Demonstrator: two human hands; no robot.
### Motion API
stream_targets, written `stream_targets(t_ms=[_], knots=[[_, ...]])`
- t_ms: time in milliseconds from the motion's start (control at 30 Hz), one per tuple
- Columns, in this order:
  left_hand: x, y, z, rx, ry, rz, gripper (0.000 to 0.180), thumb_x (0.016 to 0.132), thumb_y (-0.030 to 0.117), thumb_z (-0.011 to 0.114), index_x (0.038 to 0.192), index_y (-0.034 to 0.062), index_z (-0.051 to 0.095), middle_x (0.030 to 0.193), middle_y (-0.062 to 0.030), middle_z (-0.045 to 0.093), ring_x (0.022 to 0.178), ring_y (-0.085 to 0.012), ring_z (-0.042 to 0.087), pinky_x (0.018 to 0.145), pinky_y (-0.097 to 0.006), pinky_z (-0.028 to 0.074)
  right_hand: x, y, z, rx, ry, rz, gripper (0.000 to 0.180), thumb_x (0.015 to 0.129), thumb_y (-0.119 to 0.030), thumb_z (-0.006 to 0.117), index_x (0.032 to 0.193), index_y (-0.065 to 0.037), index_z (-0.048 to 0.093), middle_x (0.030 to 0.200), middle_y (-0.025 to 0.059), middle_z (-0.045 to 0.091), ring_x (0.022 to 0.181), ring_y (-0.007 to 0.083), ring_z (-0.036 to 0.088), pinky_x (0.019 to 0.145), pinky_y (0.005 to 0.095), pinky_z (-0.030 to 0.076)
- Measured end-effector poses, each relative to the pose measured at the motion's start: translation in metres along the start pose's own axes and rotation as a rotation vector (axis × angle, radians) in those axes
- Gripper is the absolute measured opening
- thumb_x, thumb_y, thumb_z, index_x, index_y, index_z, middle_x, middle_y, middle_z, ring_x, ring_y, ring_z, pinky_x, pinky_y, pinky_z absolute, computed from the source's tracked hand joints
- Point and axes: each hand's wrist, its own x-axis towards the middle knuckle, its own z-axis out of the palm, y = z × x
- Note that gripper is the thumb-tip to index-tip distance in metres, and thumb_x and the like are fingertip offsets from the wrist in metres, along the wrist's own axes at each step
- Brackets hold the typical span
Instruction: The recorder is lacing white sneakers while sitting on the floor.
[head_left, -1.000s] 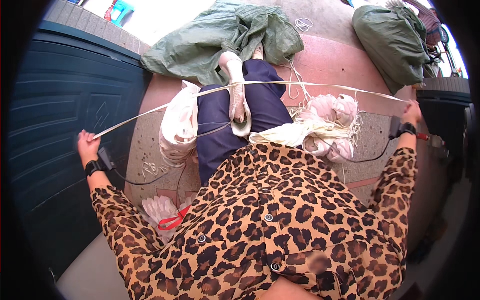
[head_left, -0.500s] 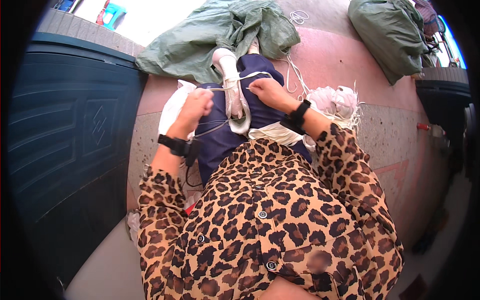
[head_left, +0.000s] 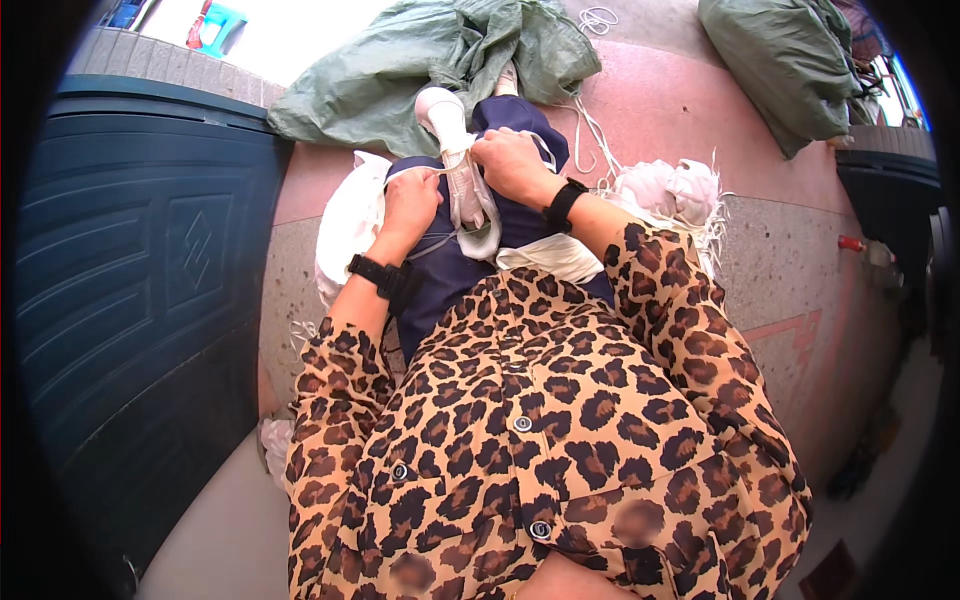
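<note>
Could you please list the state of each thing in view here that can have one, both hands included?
left hand: closed, pinching the thin white string
right hand: closed on the white shoe
white shoe: lying on the lap, held between both hands
thin white string: slack, looping below the shoe
green sack: crumpled, lying flat on the floor
second green sack: stuffed full
</note>
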Motion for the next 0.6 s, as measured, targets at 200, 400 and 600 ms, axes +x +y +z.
stream_targets(t_ms=[200,400,600], knots=[[0.015,-0.005,0.008,0.024,0.050,0.069,0.020,0.080,0.018,0.051,0.083,0.0010,0.062,0.072,-0.0181,0.060,0.072,-0.0340,0.059,0.067,-0.041,0.046,-0.001,0.001,-0.002,0.105,0.040,0.049,0.012,0.072,-0.017,0.055,0.074,-0.009,0.064,0.076,0.0089,0.058,0.079,0.0266,0.055,0.068,0.0397,0.043],[0.020,-0.001,0.009,0.287,0.187,0.276,0.016,0.078,0.018,0.053,0.080,0.0058,0.063,0.074,-0.0159,0.061,0.072,-0.0310,0.060,0.066,-0.041,0.046,-0.001,-0.002,-0.010,-0.021,0.039,0.200,0.018,0.076,-0.025,0.056,0.074,-0.010,0.063,0.078,0.0075,0.058,0.083,0.0271,0.052,0.070,0.0401,0.040],[0.019,0.020,0.004,0.530,0.241,0.302,0.017,0.077,0.024,0.056,0.079,0.0083,0.064,0.072,-0.0146,0.060,0.069,-0.0313,0.058,0.062,-0.041,0.043,0.000,0.001,-0.004,-0.070,0.008,0.160,0.027,0.075,-0.032,0.057,0.071,-0.007,0.064,0.080,0.0106,0.059,0.082,0.0269,0.053,0.069,0.0419,0.040]])
